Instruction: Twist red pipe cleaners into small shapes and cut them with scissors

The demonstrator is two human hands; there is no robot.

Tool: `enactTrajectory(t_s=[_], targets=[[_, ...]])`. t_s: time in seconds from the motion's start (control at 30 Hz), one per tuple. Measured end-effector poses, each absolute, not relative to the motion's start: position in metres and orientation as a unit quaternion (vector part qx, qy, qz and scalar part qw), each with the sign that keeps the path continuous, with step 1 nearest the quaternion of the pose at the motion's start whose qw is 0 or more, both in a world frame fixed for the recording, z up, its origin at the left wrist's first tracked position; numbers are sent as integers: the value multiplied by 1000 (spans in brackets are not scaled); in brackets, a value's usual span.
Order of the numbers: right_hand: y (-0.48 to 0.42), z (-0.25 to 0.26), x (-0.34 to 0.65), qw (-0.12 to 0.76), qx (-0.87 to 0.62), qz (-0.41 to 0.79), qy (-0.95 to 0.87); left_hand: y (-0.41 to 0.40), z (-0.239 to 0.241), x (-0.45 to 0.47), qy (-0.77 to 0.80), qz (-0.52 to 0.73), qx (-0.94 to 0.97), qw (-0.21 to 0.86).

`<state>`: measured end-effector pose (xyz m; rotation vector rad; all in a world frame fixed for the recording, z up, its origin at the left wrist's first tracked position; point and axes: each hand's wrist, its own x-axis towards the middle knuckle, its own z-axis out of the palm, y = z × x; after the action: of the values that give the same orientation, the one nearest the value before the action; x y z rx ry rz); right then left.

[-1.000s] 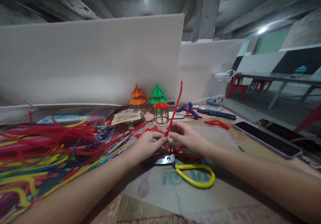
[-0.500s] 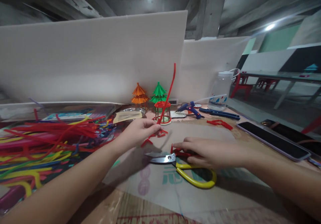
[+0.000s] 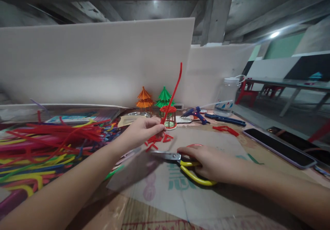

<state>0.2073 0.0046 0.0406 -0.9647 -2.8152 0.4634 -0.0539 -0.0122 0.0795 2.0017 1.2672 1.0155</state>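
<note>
My left hand (image 3: 151, 128) is closed in a pinch on the lower end of a long red pipe cleaner (image 3: 174, 94), which slants upward and bends near its tip. My right hand (image 3: 203, 159) lies over yellow-handled scissors (image 3: 197, 179), its fingers closed around the upper handle and pivot. The blades point left, just above the translucent sheet. Short cut red pieces (image 3: 154, 140) lie below my left hand. Directly behind it stands a small round frame with a red top (image 3: 168, 110) and thin brown posts.
Loose coloured pipe cleaners (image 3: 51, 137) pile up at left. Orange (image 3: 144, 98) and green (image 3: 164, 96) pagoda-like models stand at the back. Rightward are a blue glue gun (image 3: 194, 113), blue pliers-like tool (image 3: 225, 119), water bottle (image 3: 227, 96), folded red strips (image 3: 227, 130) and phone (image 3: 278, 147).
My right hand has moved from beside the short red pieces onto the scissors and closed around them. The scissors have shifted slightly left and up. My left hand still holds the red pipe cleaner.
</note>
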Motion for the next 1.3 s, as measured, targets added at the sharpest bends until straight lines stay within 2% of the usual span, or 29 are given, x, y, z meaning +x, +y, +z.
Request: enactTrajectory(t_s=[0.13, 0.23, 0.4, 0.63, 0.87, 1.03, 1.3], targets=[[13, 52, 207, 146, -365, 205, -896, -17, 90, -56, 460, 402, 740, 282], [22, 60, 209, 189, -329, 232, -895, -24, 97, -54, 455, 415, 730, 296], [37, 61, 217, 167, -349, 291, -875, -29, 102, -54, 455, 418, 732, 287], [36, 62, 222, 213, -284, 340, -871, -22, 91, -52, 455, 389, 745, 295], [17, 60, 213, 171, -270, 409, -855, -28, 83, -42, 463, 326, 767, 304], [10, 61, 210, 175, -309, 428, -831, -28, 79, -41, 474, 298, 785, 264], [18, 53, 212, 173, -279, 432, -840, -27, 77, -37, 471, 287, 780, 296]])
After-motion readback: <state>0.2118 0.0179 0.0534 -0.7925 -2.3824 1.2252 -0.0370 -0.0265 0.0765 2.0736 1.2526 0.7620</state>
